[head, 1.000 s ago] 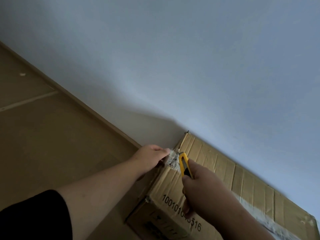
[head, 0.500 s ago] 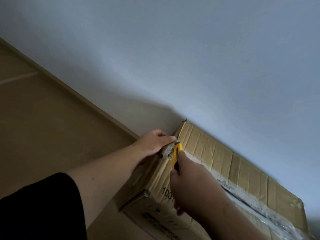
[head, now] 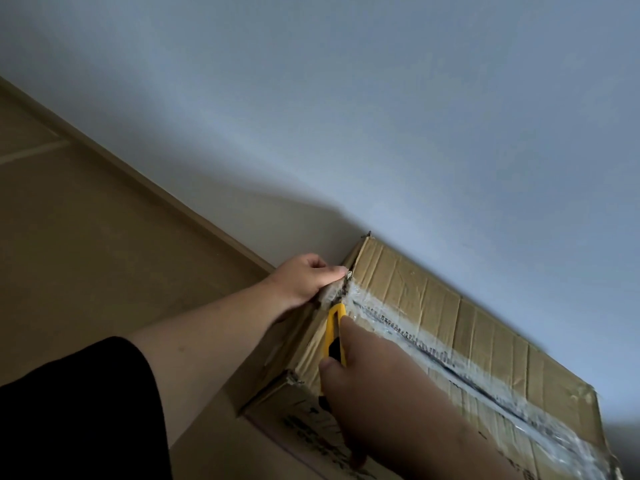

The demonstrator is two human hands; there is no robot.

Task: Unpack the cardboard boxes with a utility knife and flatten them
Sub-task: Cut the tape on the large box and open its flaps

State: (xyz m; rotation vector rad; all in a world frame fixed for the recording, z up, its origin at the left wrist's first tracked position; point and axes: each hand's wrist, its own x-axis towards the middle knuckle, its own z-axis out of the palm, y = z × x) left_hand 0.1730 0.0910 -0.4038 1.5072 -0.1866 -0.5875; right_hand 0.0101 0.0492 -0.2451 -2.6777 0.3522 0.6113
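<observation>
The cardboard box (head: 433, 327) lies lower right of frame, against the wall, its taped seam (head: 450, 362) uncut. The left hand (head: 304, 278) pinches loose tape at the upper corner. The right hand (head: 374, 386) is closed around the yellow utility knife (head: 334, 336); its blade is apparently at the seam. Creased board: probably soft; brace beside the seam.

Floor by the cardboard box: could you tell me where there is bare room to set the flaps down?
The floor left of the cardboard box, out from the baseboard, is bare. The box's taped end is crowded by the left hand, right hand and utility knife.
</observation>
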